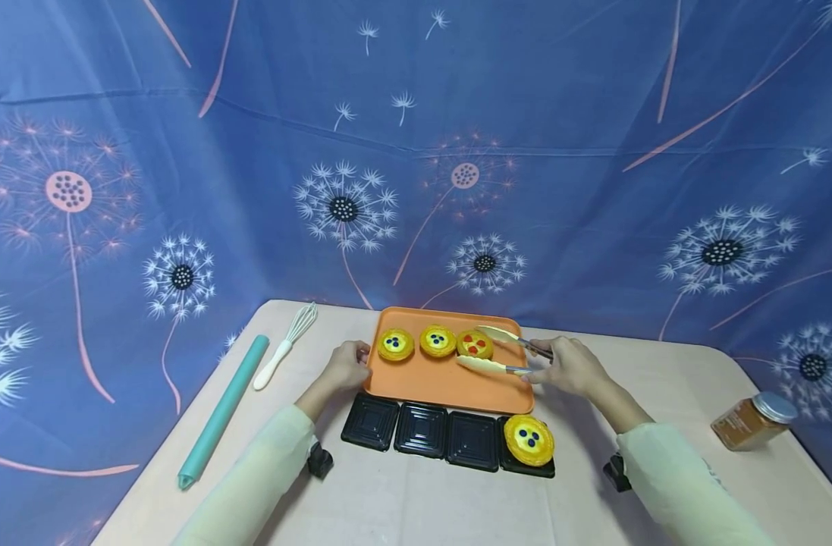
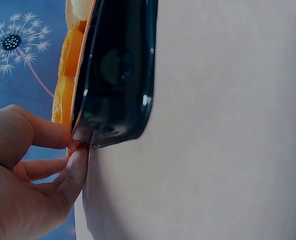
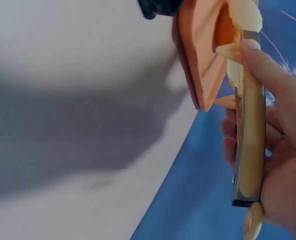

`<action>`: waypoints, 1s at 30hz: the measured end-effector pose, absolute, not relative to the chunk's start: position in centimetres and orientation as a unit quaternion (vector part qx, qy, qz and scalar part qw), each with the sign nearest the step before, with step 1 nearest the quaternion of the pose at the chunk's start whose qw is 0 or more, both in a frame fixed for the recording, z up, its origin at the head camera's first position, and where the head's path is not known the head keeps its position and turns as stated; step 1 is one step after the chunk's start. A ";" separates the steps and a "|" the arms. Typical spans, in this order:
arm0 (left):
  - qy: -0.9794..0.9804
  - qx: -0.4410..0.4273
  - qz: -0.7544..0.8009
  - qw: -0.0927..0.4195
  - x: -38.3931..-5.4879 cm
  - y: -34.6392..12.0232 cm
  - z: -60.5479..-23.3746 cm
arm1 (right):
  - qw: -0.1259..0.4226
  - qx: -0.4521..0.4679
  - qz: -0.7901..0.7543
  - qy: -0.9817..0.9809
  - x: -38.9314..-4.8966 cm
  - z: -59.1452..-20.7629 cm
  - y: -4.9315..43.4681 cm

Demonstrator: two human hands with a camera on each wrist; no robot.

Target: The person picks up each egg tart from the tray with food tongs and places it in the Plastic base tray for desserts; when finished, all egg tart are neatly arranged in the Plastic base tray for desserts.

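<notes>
My left hand (image 1: 345, 365) pinches the left edge of an orange tray (image 1: 429, 385) between thumb and fingers. Three egg tarts sit along the tray's back: one tart with dark berries (image 1: 396, 345), a second such tart (image 1: 438, 341) and a tart with red pieces (image 1: 475, 346). In my right hand (image 1: 574, 369) is a pair of tongs (image 3: 253, 130) with cream-coloured tips. The tongs' arms are spread, one tip behind the red-topped tart and one in front of it. Whether they touch it I cannot tell.
Several black square plastic bases (image 1: 420, 430) stand in a row before the tray. A berry-topped tart (image 1: 529, 440) sits on the rightmost. At left lie a whisk (image 1: 286, 347) and a teal roll (image 1: 223, 413); at right is a lidded jar (image 1: 753, 422). A blue cloth hangs behind.
</notes>
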State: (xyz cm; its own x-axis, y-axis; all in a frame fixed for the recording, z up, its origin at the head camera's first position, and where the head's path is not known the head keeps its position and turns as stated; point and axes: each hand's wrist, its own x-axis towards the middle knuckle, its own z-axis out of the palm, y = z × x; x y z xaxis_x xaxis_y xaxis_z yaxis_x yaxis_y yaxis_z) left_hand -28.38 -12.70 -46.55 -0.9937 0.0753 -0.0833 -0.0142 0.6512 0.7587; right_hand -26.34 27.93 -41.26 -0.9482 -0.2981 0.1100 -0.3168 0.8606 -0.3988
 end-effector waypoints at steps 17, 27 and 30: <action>0.903 0.021 0.425 0.052 -28.2 -12.8 -46.5 | 0.046 0.171 0.185 -0.967 -24.9 -38.9 28.8; 0.902 0.023 0.427 0.054 -28.1 -13.0 -46.5 | 0.076 0.211 0.161 -0.961 -21.0 -36.1 29.5; 0.903 0.022 0.426 0.056 -28.1 -13.1 -46.6 | 0.081 0.223 0.155 -0.959 -19.7 -35.5 29.4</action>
